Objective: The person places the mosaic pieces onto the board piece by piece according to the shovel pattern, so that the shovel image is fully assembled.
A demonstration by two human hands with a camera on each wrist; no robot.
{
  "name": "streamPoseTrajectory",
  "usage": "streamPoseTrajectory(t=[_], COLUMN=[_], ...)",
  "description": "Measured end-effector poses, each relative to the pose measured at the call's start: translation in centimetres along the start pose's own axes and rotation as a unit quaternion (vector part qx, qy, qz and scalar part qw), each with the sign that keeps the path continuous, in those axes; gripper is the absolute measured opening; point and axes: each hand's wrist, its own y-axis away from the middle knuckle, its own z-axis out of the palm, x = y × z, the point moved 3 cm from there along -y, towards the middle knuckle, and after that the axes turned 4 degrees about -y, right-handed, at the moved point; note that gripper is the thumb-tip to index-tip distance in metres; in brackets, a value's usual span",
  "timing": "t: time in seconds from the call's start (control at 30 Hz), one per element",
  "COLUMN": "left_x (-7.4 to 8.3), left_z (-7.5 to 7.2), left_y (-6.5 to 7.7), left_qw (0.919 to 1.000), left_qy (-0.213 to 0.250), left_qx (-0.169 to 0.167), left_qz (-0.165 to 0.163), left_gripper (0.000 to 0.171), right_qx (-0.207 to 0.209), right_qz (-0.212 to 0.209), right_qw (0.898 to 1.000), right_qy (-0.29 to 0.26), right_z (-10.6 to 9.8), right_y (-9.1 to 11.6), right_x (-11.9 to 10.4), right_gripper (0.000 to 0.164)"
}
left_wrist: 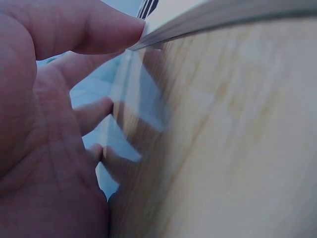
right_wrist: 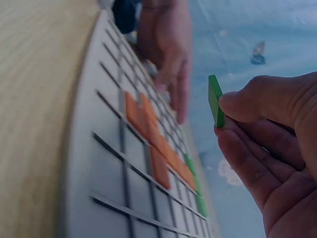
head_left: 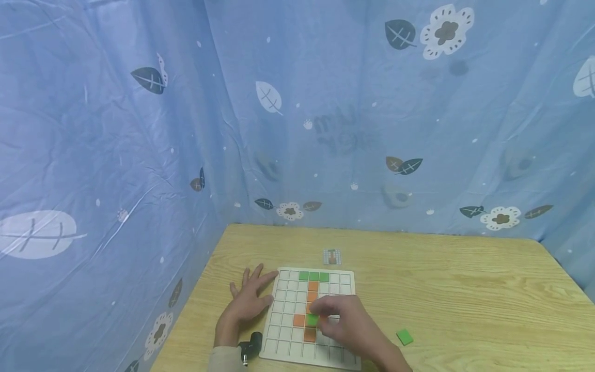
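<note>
A white grid board (head_left: 281,333) lies on the table, with three green tiles (head_left: 314,276) along its far row and several orange tiles (head_left: 299,320) in a cross-like shape below them. Above the board, my right hand (head_left: 346,323) pinches a square green tile (right_wrist: 216,101) between thumb and fingers; the tile is held off the surface. My left hand (head_left: 248,302) rests at the board's left side with fingers spread, its thumb (left_wrist: 106,29) and index finger at the board's edge. Part of the orange pattern is hidden behind the right hand in the head view.
One loose green tile (head_left: 405,337) lies on the wooden table (head_left: 465,294) right of the board. A small pattern card (head_left: 332,257) sits beyond the board's far edge. A black object (head_left: 251,347) is by the left wrist. Blue patterned curtains (head_left: 353,129) surround the table's back and left.
</note>
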Motion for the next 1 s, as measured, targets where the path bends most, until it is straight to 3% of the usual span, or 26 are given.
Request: streamPoseTrajectory(t=[0.3, 0.57, 1.0], left_x=[0.1, 0.0, 0.0], left_z=[0.0, -0.1, -0.1], left_y=[0.0, 0.0, -0.1], left_qw=[1.0000, 1.0000, 0.9999], left_qy=[-0.004, -0.001, -0.006], left_qx=[0.001, 0.000, 0.001], left_qz=[0.003, 0.006, 0.008], left_gripper=[0.067, 0.068, 0.069], right_qx=[-0.015, -0.023, -0.033], right_qz=[-0.039, -0.084, -0.109], right_qw=[0.999, 0.993, 0.984], right_qy=[-0.009, 0.079, 0.136], right_z=[2.6, 4.1, 5.2], right_y=[-0.5, -1.2, -1.3], right_x=[0.4, 0.3, -0.2], right_gripper=[0.027, 0.030, 0.027])
